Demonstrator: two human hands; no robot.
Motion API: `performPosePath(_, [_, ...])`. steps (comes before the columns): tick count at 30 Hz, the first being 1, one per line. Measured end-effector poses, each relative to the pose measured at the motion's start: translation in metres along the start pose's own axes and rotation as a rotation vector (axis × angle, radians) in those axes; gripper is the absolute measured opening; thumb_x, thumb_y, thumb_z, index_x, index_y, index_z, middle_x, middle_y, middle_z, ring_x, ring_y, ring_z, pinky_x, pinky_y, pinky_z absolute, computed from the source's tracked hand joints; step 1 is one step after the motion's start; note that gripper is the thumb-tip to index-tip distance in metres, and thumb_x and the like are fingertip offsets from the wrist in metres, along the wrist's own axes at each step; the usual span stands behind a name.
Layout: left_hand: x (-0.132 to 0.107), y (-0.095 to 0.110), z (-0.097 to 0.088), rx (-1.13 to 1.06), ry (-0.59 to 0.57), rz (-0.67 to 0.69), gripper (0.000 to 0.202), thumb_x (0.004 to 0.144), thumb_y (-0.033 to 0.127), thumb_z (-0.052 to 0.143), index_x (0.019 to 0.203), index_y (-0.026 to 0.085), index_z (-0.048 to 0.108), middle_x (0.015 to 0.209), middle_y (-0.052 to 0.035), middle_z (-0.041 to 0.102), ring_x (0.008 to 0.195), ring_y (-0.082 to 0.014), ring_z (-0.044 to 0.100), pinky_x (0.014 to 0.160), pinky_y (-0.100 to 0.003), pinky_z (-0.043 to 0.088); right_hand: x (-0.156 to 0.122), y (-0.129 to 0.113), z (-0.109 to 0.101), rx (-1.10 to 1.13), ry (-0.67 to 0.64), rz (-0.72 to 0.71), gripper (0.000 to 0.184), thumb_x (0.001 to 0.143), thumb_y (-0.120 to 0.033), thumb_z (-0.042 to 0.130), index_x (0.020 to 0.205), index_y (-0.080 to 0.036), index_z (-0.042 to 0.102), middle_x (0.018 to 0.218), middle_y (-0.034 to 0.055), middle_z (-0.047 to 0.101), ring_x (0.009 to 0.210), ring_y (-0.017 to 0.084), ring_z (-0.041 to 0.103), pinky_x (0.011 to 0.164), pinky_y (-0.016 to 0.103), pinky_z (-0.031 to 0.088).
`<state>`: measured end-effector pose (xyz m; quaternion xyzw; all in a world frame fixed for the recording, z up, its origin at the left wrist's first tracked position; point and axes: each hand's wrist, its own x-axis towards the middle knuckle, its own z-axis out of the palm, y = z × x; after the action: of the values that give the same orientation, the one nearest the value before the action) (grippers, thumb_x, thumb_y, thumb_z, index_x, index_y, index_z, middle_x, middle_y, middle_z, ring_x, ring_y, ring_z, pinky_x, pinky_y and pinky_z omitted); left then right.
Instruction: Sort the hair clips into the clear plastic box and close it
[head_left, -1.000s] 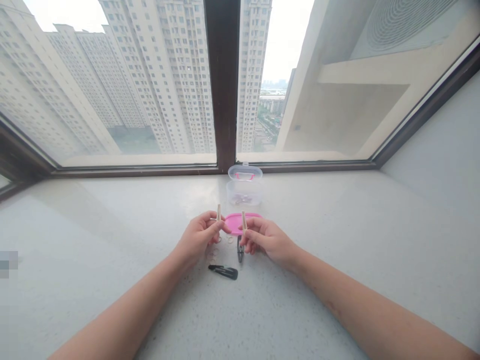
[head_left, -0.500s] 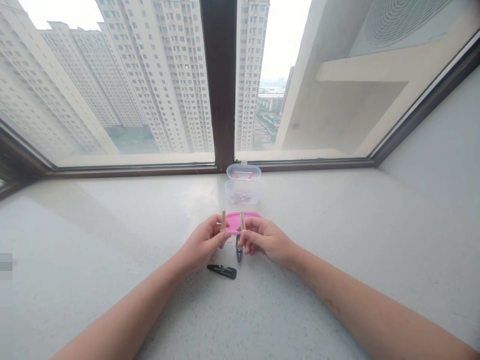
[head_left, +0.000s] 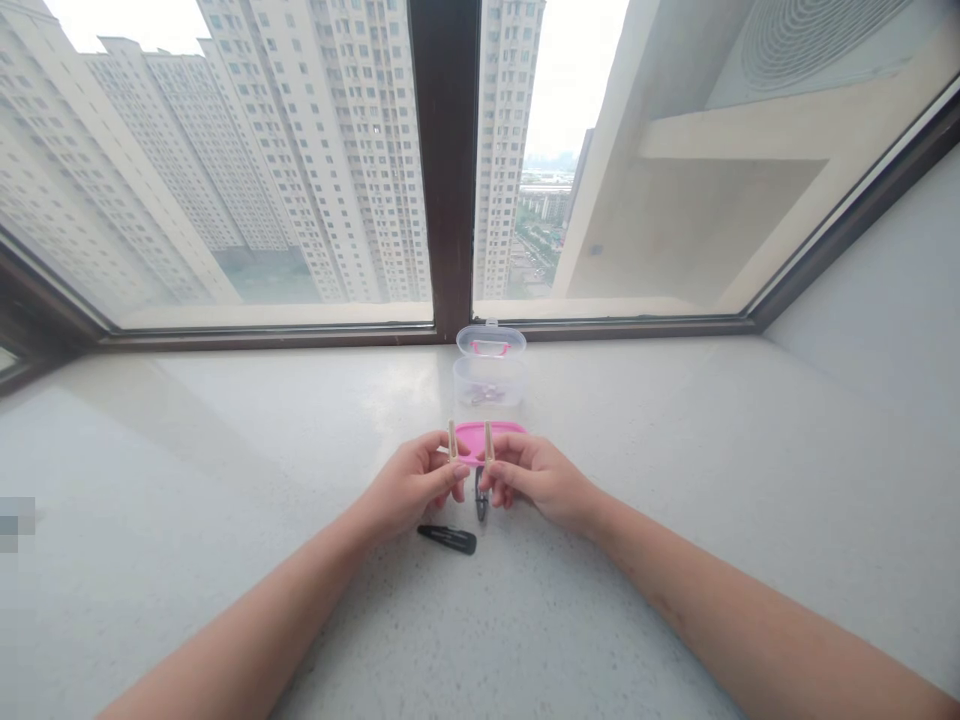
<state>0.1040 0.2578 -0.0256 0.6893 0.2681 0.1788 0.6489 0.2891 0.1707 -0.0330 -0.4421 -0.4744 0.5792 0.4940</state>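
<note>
My left hand [head_left: 420, 473] is closed, pinching a slim gold-coloured hair clip [head_left: 452, 440] upright between thumb and fingers. A similar gold-coloured hair clip [head_left: 489, 441] stands upright in the pinch of my right hand [head_left: 536, 480], a small gap away. Behind both clips lies a pink oval tray [head_left: 472, 438], partly covered by my fingers. Under my right fingertips, a dark snap hair clip [head_left: 481, 500] points towards me on the sill. Nearer to me and to the left lies a black snap hair clip [head_left: 448, 539], lying roughly crosswise.
Beyond the pink tray stands a clear plastic box [head_left: 491, 376], its lid [head_left: 492, 342] with a pink handle tipped back. Small items lie inside it. The speckled white sill [head_left: 225, 430] meets a dark window frame [head_left: 451, 200] at the back.
Both gold-coloured clips have turned slightly in my fingers and show more of their flat faces. My hands stay nearly in place; the whole view has shifted a little.
</note>
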Motion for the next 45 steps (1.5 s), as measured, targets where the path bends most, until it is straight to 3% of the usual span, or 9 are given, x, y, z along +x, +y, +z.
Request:
performPosePath(14, [-0.0001, 0.0015, -0.0014, 0.010, -0.069, 0.008, 0.029, 0.086, 0.043, 0.055, 0.094, 0.015, 0.059, 0.066, -0.0007, 0.058, 0.050, -0.0074, 0.043, 0.046, -0.018, 0.031, -0.0011, -0.0023, 0.0008, -0.022, -0.001, 0.025, 0.029, 0.083, -0.037, 0.064, 0.100, -0.013, 0.062, 0.071, 0.0040, 0.066, 0.056, 0.011, 0.061, 0.050, 0.021, 0.046])
performPosePath(28, [-0.0007, 0.0043, 0.0012, -0.031, -0.073, -0.014, 0.026, 0.080, 0.039, 0.064, 0.092, 0.016, 0.056, 0.068, -0.0011, 0.061, 0.050, -0.0074, 0.046, 0.046, -0.019, 0.036, -0.0016, 0.0009, -0.0015, -0.028, -0.030, -0.003, 0.026, 0.085, -0.035, 0.062, 0.100, -0.014, 0.061, 0.075, 0.0038, 0.066, 0.058, 0.011, 0.062, 0.053, 0.023, 0.047])
performPosePath(36, [-0.0015, 0.0065, -0.0012, 0.000, -0.116, 0.006, 0.028, 0.089, 0.043, 0.050, 0.091, 0.016, 0.058, 0.069, -0.0030, 0.062, 0.053, -0.0083, 0.047, 0.049, -0.020, 0.035, -0.0020, 0.0017, -0.0024, 0.023, -0.022, 0.028, 0.022, 0.085, -0.031, 0.062, 0.099, -0.014, 0.062, 0.075, 0.0045, 0.067, 0.057, 0.011, 0.062, 0.052, 0.022, 0.048])
performPosePath(45, [-0.0006, 0.0033, -0.0018, -0.180, -0.089, -0.066, 0.029, 0.089, 0.040, 0.047, 0.090, 0.014, 0.059, 0.069, -0.0068, 0.066, 0.053, -0.0107, 0.050, 0.052, -0.022, 0.037, -0.0012, 0.0003, -0.0017, 0.076, 0.005, 0.095, 0.025, 0.083, -0.034, 0.062, 0.095, -0.012, 0.063, 0.076, 0.0078, 0.070, 0.057, 0.013, 0.067, 0.049, 0.021, 0.051])
